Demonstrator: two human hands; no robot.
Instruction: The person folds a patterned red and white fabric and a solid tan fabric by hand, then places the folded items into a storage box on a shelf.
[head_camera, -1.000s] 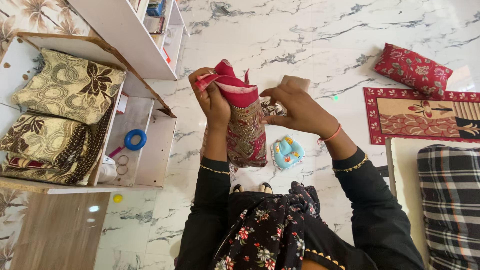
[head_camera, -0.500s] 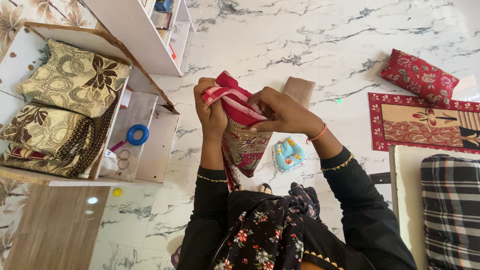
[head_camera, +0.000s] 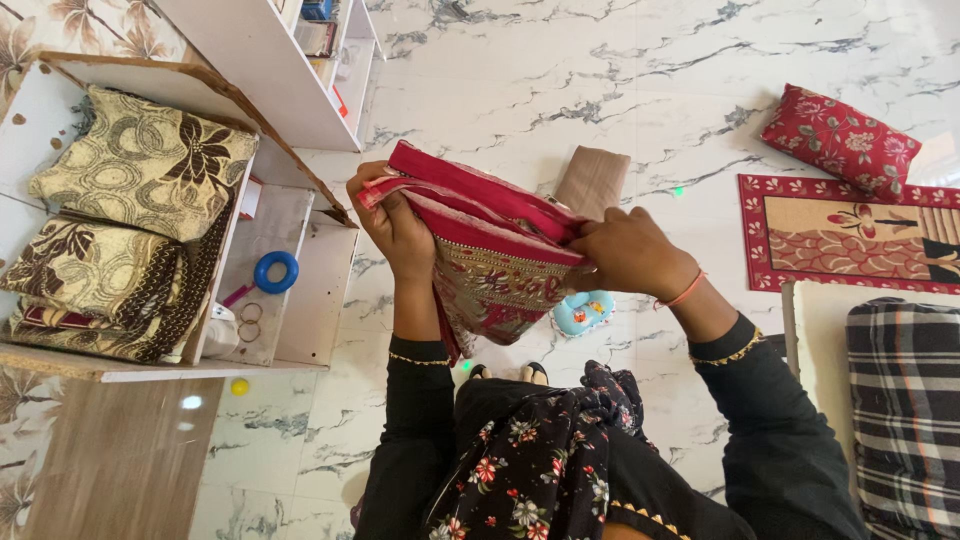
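the cloth (head_camera: 490, 255) is a folded red piece with pinkish edge bands up top and a busy gold-patterned panel hanging below, stretched out flat between both hands above the floor (head_camera: 560, 80). left hand (head_camera: 392, 222) is clamped on its left corner, right hand (head_camera: 630, 252) pinches the right end, so both are closed on the one cloth. just past the right hand's fingers lies one tan bundle (head_camera: 592, 180), and under that hand one little blue toy (head_camera: 583, 312). off beyond the left hand a shelf (head_camera: 290, 290) has two gold floral cushions (head_camera: 140, 170) and one blue ring (head_camera: 273, 272). far right: one red pillow (head_camera: 838, 138), one rug (head_camera: 850, 235).
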